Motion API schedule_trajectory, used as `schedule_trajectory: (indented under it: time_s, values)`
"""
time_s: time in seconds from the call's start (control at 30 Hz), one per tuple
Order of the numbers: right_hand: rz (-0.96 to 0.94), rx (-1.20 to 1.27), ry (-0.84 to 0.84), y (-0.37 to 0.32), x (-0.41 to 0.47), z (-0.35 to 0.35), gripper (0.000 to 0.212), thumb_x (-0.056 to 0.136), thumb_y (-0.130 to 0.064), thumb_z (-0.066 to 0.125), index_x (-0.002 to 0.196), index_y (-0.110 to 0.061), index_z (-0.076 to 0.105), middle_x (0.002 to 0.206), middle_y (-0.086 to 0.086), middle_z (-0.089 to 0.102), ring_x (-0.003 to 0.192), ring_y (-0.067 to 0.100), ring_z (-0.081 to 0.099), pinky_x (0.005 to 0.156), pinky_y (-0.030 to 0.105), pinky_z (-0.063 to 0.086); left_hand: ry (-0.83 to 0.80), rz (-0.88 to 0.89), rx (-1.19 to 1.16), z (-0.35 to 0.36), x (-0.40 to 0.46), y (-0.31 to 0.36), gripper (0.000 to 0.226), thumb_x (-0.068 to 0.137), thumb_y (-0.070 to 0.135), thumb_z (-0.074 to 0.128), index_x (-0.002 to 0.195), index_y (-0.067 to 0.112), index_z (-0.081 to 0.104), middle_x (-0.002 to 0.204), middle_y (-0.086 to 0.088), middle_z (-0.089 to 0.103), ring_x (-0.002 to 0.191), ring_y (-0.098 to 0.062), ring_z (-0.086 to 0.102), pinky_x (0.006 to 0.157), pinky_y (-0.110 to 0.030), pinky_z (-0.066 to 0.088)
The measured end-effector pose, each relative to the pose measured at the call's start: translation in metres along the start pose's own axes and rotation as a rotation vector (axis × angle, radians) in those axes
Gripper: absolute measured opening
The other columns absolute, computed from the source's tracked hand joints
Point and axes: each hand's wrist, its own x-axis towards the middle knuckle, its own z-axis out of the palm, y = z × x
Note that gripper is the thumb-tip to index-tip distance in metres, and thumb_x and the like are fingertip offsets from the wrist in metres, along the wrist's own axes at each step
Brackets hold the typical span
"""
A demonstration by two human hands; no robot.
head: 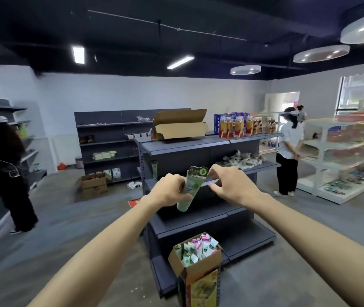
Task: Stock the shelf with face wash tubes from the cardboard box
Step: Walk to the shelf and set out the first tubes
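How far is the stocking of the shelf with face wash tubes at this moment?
Early stage. Done: one green tube already stands on the shelf. In hand: the left hand grips another green tube, the right hand reaches for its top. Left: the cardboard box on the floor looks full of tubes.

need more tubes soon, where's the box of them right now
In the head view the cardboard box sits low centre, at the foot of the grey shelf, below both hands.

Two hands (pixel 170 191), three cardboard boxes (pixel 195 265), two other people (pixel 288 151), one standing tube on the shelf (pixel 154 169).
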Motion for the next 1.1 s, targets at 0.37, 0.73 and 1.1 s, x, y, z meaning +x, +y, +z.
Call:
schedule_trajectory:
  time_s: [0.37,0.73,1.1]
  values:
    - [0.092,-0.035,-0.101,0.061,0.148,0.111,0.033,0.092,-0.037,0.058,0.119,-0.02,0.054,0.114,0.0,0.068,0.099,0.024,0.063,0.086,0.038,0.052,-0.004,-0.089,-0.101,0.05,0.121,-0.139,0.025,0.076,0.04,0.077,0.093,0.023,0.071,0.088,0.008,0.072,0.079,-0.01,0.067,0.077,-0.036,0.057]
    - [-0.102,-0.135,-0.191,0.159,0.291,0.238,0.033,0.092,-0.039,0.053,0.119,-0.021,0.049,0.111,0.002,0.065,0.094,0.029,0.062,0.08,0.04,0.052,-0.071,-0.201,-0.055,0.145,0.259,-0.232,0.029,0.075,0.049,0.074,0.091,0.025,0.069,0.085,0.01,0.072,0.077,-0.007,0.066,0.074,-0.032,0.056]
    - [-0.142,0.06,-0.286,0.241,0.423,0.351,0.029,0.089,-0.037,0.059,0.114,-0.023,0.056,0.104,-0.003,0.068,0.091,0.023,0.064,0.08,0.037,0.053,-0.005,-0.4,-0.163,0.202,0.351,-0.314,0.023,0.077,0.044,0.075,0.087,0.024,0.07,0.083,0.012,0.071,0.073,-0.002,0.064,0.064,-0.021,0.052]
